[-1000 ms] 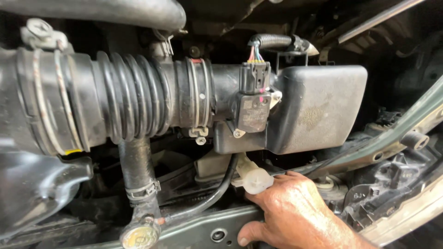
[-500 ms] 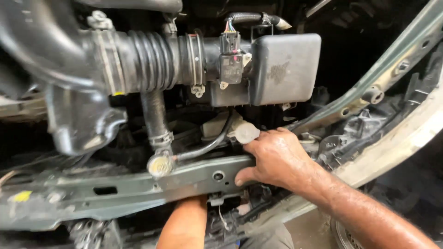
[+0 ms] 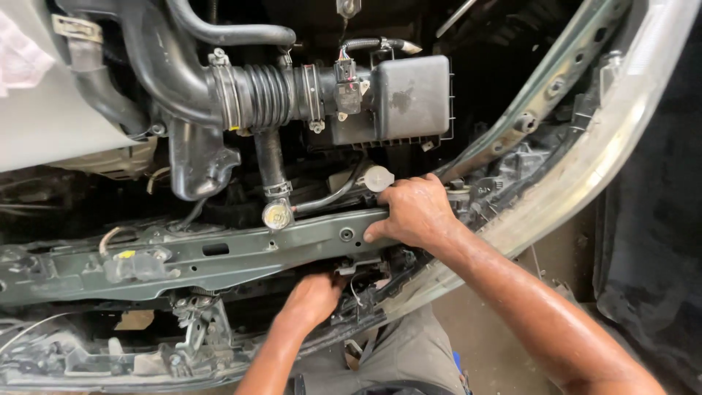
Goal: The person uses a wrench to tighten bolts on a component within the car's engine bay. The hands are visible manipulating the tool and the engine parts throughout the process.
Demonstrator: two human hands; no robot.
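I look down into a car's engine bay. My right hand (image 3: 414, 212) rests over the right end of the green front crossbar (image 3: 219, 256), fingers curled on its top edge, just beside a white round cap (image 3: 378, 178). My left hand (image 3: 314, 296) reaches under that crossbar into the dark gap below it; its fingertips are hidden, so I cannot tell whether it holds anything. Above sit the black air filter box (image 3: 398, 99) and the ribbed intake hose (image 3: 267, 95).
A brass-coloured radiator cap (image 3: 277, 214) stands on the crossbar's top edge under a short black hose (image 3: 269, 161). A hood latch bracket (image 3: 201, 325) hangs below the crossbar at left. The pale fender edge (image 3: 585, 168) runs diagonally at right, with bare ground beyond.
The view has pulled back and away from the air box. My right hand stays on the crossbar's right end. My left arm has come in from below and reached under the crossbar.
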